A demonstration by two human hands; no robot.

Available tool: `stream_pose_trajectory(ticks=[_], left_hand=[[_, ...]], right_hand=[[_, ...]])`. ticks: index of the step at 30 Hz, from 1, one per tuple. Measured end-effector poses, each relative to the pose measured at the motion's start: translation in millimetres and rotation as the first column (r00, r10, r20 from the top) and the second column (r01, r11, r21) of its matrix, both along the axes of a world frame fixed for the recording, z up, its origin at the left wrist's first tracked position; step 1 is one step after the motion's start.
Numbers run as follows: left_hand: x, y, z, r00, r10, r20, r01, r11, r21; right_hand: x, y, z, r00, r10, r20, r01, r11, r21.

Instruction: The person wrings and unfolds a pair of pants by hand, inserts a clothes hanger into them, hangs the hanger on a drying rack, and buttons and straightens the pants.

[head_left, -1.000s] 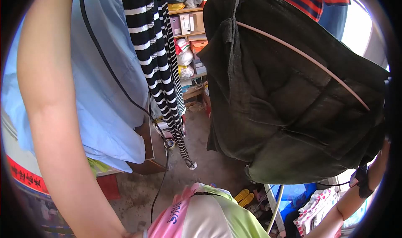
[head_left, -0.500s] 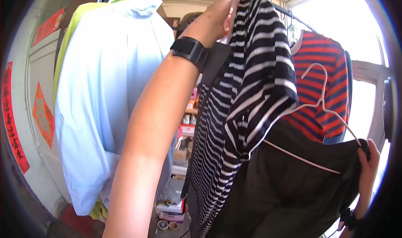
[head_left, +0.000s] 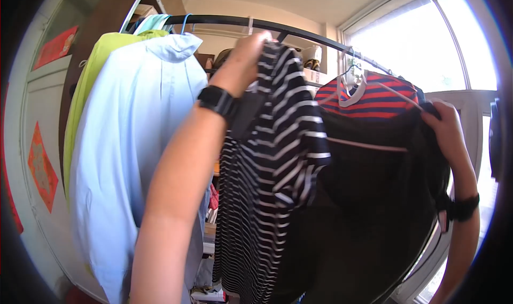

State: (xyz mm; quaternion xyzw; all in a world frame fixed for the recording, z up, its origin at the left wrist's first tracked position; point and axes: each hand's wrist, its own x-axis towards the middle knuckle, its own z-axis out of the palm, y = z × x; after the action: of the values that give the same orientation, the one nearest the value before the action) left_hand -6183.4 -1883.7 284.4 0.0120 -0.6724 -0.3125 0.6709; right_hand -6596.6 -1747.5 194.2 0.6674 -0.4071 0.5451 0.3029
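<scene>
My left hand [head_left: 251,55] is closed at the shoulder of a black-and-white striped shirt [head_left: 286,122], high up near the clothes rail. A dark garment with a wide waistband [head_left: 368,197] hangs to the right of that shirt, on a pale wire hanger [head_left: 368,145]. My right hand [head_left: 446,119] grips its upper right corner, with the end of the hanger under the fingers. Behind the dark garment is a red-and-navy striped shirt [head_left: 374,98] with a white collar. Both wrists wear black bands.
The black clothes rail [head_left: 224,21] runs across the top. At left hang a light blue shirt [head_left: 133,143] and a lime green garment [head_left: 83,106]. Shelves with boxes [head_left: 315,77] show behind the rail. A bright window [head_left: 406,42] and its frame stand at right, a pale door [head_left: 45,95] at left.
My right hand has lifted the dark garment and its hanger closer to the rail, covering more of the red striped shirt. My view has tilted up. My left hand keeps its hold.
</scene>
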Motion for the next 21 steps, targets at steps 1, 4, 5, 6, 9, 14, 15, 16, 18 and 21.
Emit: stream_pose_trajectory(ticks=[1, 4, 5, 6, 9, 14, 15, 16, 18, 21], left_hand=[[9, 0, 2, 1.000, 0.002, 0.007, -0.002, 1.000, 0.001], [31, 2, 0, 0.997, 0.027, 0.071, -0.029, 0.999, 0.025], [33, 6, -5, 0.998, -0.002, 0.062, 0.001, 1.000, 0.015], [36, 10, -9, 0.998, 0.010, 0.067, -0.011, 1.000, 0.017], [42, 15, -15, 0.996, 0.002, 0.084, -0.003, 1.000, 0.008], [54, 22, -18, 0.985, 0.130, 0.111, -0.131, 0.991, 0.005], [54, 26, -20, 0.980, 0.166, 0.110, -0.168, 0.986, 0.004], [55, 27, -23, 0.973, 0.204, 0.107, -0.205, 0.979, 0.003], [66, 18, -19, 0.959, 0.249, 0.134, -0.246, 0.968, -0.040], [77, 28, -26, 0.935, 0.324, 0.143, -0.305, 0.942, -0.139]], right_hand=[[-2, -13, 13, 1.000, 0.026, -0.004, -0.026, 0.999, -0.021], [11, -36, 52, 0.996, -0.047, -0.071, 0.038, 0.991, -0.128], [26, -34, 61, 0.996, 0.038, -0.084, -0.042, 0.998, -0.053], [26, -42, 75, 0.995, 0.015, -0.095, -0.022, 0.997, -0.071], [32, -77, 117, 0.992, -0.067, -0.106, 0.052, 0.989, -0.136], [50, -103, 163, 0.980, -0.180, -0.083, 0.166, 0.975, -0.148], [55, -105, 165, 0.990, -0.133, -0.049, 0.125, 0.982, -0.142], [54, -110, 172, 0.987, -0.154, -0.048, 0.145, 0.976, -0.161], [52, -126, 180, 0.979, -0.196, -0.049, 0.184, 0.965, -0.188], [75, -108, 161, 0.965, -0.246, -0.088, 0.250, 0.967, 0.043]])
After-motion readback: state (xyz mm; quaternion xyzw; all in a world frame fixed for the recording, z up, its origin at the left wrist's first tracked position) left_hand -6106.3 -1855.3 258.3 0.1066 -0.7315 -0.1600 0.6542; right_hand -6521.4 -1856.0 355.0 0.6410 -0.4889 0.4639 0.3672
